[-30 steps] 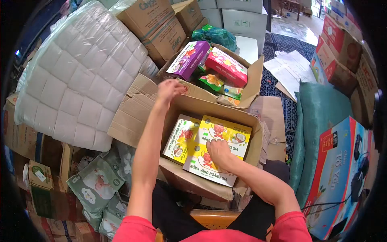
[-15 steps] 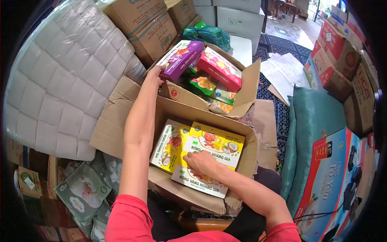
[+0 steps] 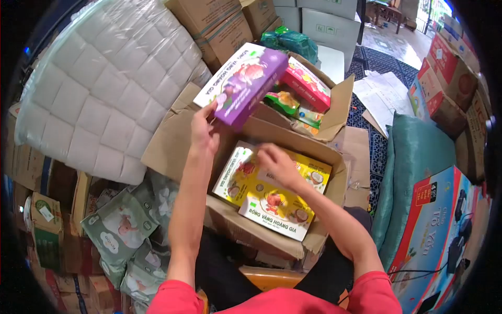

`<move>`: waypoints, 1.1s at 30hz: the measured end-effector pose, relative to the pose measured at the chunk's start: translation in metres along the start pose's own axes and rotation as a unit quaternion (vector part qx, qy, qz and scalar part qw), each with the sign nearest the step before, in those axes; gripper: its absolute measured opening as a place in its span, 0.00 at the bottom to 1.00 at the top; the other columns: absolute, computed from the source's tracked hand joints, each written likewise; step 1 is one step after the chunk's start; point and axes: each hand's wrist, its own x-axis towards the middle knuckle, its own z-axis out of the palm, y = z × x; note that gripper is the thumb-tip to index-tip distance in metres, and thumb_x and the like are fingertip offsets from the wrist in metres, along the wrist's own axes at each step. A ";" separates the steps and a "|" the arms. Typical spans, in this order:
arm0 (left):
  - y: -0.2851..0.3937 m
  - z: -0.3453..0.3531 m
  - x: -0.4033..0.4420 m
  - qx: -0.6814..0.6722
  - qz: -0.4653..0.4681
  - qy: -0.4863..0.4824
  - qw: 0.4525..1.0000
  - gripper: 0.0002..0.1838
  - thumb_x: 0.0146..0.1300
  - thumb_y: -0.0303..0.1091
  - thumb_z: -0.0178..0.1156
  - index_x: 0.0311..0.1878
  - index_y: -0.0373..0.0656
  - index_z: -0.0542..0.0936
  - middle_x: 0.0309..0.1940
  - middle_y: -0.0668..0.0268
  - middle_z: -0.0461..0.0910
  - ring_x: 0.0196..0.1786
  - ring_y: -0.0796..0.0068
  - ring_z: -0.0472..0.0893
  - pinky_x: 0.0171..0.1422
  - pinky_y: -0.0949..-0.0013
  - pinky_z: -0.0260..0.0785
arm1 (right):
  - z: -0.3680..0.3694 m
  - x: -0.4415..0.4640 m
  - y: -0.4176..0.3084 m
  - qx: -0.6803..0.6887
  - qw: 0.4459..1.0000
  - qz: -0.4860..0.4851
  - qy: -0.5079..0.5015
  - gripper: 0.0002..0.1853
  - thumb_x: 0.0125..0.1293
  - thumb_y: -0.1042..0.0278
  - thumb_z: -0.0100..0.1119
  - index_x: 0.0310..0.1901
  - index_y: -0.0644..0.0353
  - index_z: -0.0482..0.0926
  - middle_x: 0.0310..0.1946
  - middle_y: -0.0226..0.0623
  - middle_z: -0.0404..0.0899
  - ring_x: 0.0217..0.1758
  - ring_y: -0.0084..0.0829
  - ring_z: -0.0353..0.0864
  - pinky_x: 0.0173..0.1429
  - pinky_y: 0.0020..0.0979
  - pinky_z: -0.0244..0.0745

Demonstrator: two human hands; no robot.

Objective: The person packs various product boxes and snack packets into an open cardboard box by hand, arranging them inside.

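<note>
My left hand [image 3: 205,128] grips a purple-and-white printed carton [image 3: 243,83] by its near corner. That carton is tilted and raised above the rear cardboard box [image 3: 342,104]. My right hand [image 3: 278,166] hovers over the front cardboard box [image 3: 225,215], its curled fingers blurred. Beneath it lie yellow-and-white cartons [image 3: 277,209] with coconut pictures, one set sideways on the left [image 3: 234,175]. In the rear box sit a pink carton [image 3: 308,86] and green-and-orange packets [image 3: 285,102].
A plastic-wrapped white quilted stack [image 3: 104,94] stands left, above grey-green packs [image 3: 123,225]. Teal sacks [image 3: 418,172] and a large blue-and-red box [image 3: 429,225] with black cables are on the right. Brown cartons [image 3: 225,31] stand behind, and papers [image 3: 381,91] lie on the patterned floor.
My left hand has lifted the purple carton and drawn it nearer, showing its white top. My right hand has moved up and away from the front yellow carton. The view has shifted.
</note>
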 end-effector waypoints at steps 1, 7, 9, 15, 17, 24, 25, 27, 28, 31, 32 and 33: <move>0.006 -0.001 -0.031 -0.009 -0.004 0.001 1.000 0.17 0.65 0.32 0.57 0.53 0.30 0.76 0.46 0.57 0.80 0.47 0.68 0.80 0.51 0.66 0.76 | 0.005 0.004 0.003 0.164 0.986 0.041 0.008 0.23 0.70 0.47 0.53 0.58 0.53 0.72 0.51 0.40 0.78 0.55 0.34 0.77 0.54 0.38 0.74; 0.010 -0.050 -0.141 0.241 0.050 0.001 0.969 0.31 0.53 0.21 0.65 0.61 0.33 0.66 0.52 0.57 0.74 0.53 0.70 0.76 0.59 0.69 0.71 | 0.028 -0.006 -0.008 0.539 0.834 0.118 0.012 0.21 0.66 0.60 0.63 0.57 0.58 0.73 0.50 0.38 0.80 0.53 0.32 0.80 0.59 0.39 0.75; 0.012 -0.062 -0.147 0.262 0.070 0.069 0.960 0.36 0.54 0.26 0.67 0.65 0.33 0.63 0.53 0.56 0.74 0.53 0.67 0.76 0.60 0.65 0.70 | 0.041 -0.011 0.017 0.544 0.822 0.163 0.044 0.19 0.63 0.66 0.66 0.53 0.60 0.74 0.44 0.36 0.81 0.46 0.31 0.82 0.54 0.39 0.80; 0.005 -0.078 -0.098 0.699 0.086 0.009 0.709 0.42 0.56 0.45 0.69 0.67 0.30 0.64 0.54 0.43 0.77 0.56 0.54 0.79 0.60 0.59 0.71 | 0.078 -0.020 0.049 0.482 0.844 0.236 0.024 0.20 0.63 0.67 0.67 0.53 0.63 0.74 0.45 0.37 0.82 0.44 0.29 0.83 0.52 0.34 0.81; -0.011 -0.087 -0.080 0.708 -0.047 -0.040 0.703 0.44 0.52 0.54 0.70 0.63 0.29 0.68 0.52 0.41 0.78 0.55 0.52 0.80 0.58 0.59 0.72 | 0.081 -0.011 0.067 0.468 0.845 0.259 0.018 0.21 0.67 0.61 0.63 0.54 0.66 0.74 0.47 0.38 0.82 0.46 0.29 0.82 0.53 0.32 0.79; -0.058 -0.154 -0.021 0.705 -0.138 -0.046 0.694 0.40 0.45 0.60 0.73 0.47 0.28 0.80 0.44 0.42 0.82 0.50 0.49 0.83 0.54 0.54 0.74 | 0.082 0.022 0.098 0.252 0.917 0.308 -0.036 0.27 0.74 0.45 0.47 0.59 0.62 0.71 0.48 0.34 0.80 0.45 0.25 0.78 0.49 0.29 0.74; -0.051 -0.152 -0.025 0.713 -0.113 -0.024 0.691 0.40 0.44 0.60 0.73 0.46 0.28 0.80 0.43 0.41 0.82 0.50 0.48 0.83 0.54 0.53 0.74 | 0.085 0.017 0.085 0.251 0.914 0.315 -0.041 0.28 0.74 0.45 0.48 0.61 0.63 0.69 0.51 0.35 0.78 0.49 0.26 0.77 0.53 0.30 0.73; -0.050 -0.131 -0.038 0.778 -0.062 0.011 0.626 0.37 0.47 0.55 0.73 0.47 0.30 0.79 0.45 0.41 0.81 0.51 0.47 0.82 0.55 0.53 0.74 | 0.083 0.006 0.054 0.244 0.911 0.328 -0.049 0.30 0.73 0.46 0.49 0.65 0.64 0.65 0.58 0.38 0.74 0.56 0.29 0.74 0.61 0.32 0.70; -0.056 -0.130 -0.040 0.783 -0.059 0.011 0.619 0.36 0.48 0.54 0.73 0.48 0.30 0.78 0.45 0.41 0.81 0.51 0.46 0.81 0.55 0.52 0.74 | 0.079 0.005 0.055 0.259 0.903 0.337 -0.066 0.31 0.72 0.49 0.53 0.66 0.65 0.64 0.61 0.42 0.69 0.62 0.32 0.69 0.65 0.35 0.66; -0.061 -0.130 -0.040 0.759 -0.122 -0.006 0.639 0.32 0.51 0.48 0.72 0.51 0.31 0.76 0.47 0.41 0.80 0.52 0.46 0.81 0.56 0.53 0.73 | 0.078 -0.003 0.045 0.222 0.909 0.348 -0.062 0.30 0.71 0.52 0.55 0.65 0.65 0.64 0.60 0.43 0.71 0.60 0.34 0.70 0.64 0.35 0.67; -0.063 -0.132 -0.037 0.755 -0.148 -0.015 0.639 0.32 0.51 0.48 0.72 0.51 0.31 0.77 0.47 0.42 0.80 0.53 0.46 0.81 0.56 0.53 0.73 | 0.079 -0.010 0.033 0.238 0.913 0.329 -0.046 0.28 0.69 0.56 0.57 0.62 0.67 0.66 0.58 0.44 0.71 0.59 0.34 0.71 0.63 0.32 0.68; -0.065 -0.134 -0.033 0.751 -0.174 -0.025 0.637 0.31 0.51 0.47 0.72 0.51 0.31 0.77 0.48 0.42 0.81 0.53 0.47 0.81 0.57 0.53 0.73 | 0.079 -0.011 0.035 0.236 0.917 0.317 -0.042 0.26 0.69 0.57 0.57 0.61 0.68 0.68 0.57 0.44 0.72 0.58 0.34 0.71 0.62 0.31 0.68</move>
